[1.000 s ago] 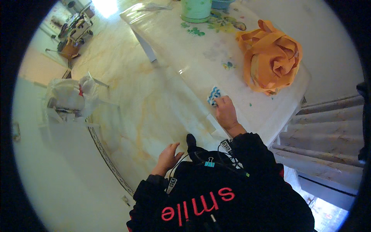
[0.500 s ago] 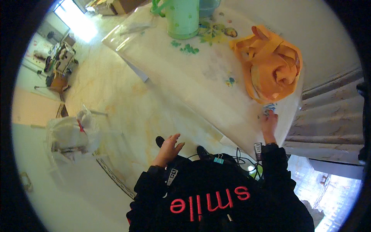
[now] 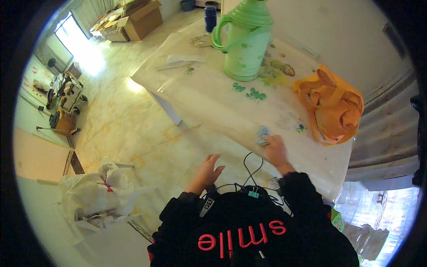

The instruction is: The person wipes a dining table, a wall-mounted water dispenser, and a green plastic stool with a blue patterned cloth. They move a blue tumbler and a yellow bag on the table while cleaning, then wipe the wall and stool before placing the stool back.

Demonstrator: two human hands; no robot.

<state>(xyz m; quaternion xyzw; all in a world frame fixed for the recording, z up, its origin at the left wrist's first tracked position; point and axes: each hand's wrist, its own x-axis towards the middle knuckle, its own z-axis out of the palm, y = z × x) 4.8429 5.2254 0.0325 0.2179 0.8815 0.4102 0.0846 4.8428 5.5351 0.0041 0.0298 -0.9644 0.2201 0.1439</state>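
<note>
My right hand (image 3: 277,152) is closed on a small crumpled blue-and-white cloth (image 3: 263,133), which lies against the tabletop near its front edge. Motion blurs both slightly, and the fingertips are partly hidden. My left hand (image 3: 206,173) hangs over the floor in front of the table, holding nothing, its thumb and fingers apart. The pale table cover (image 3: 209,102) has a clear plastic sheen and printed green and yellow leaves. To the right of my right hand sits a crumpled orange fabric bag (image 3: 333,107). Farther back stands a light green thermos flask (image 3: 247,53) with its handle toward the left.
Behind the flask is a dark blue container (image 3: 210,19). A white strip (image 3: 184,59) lies at the table's far left. Black cables (image 3: 252,169) loop between me and the table edge. A plastic-covered chair (image 3: 95,191) stands at left, and a cardboard box (image 3: 141,22) beyond.
My right hand has moved left along the table, away from the orange bag, with the cloth. The view has shifted, showing more of the flask. My left hand remains open.
</note>
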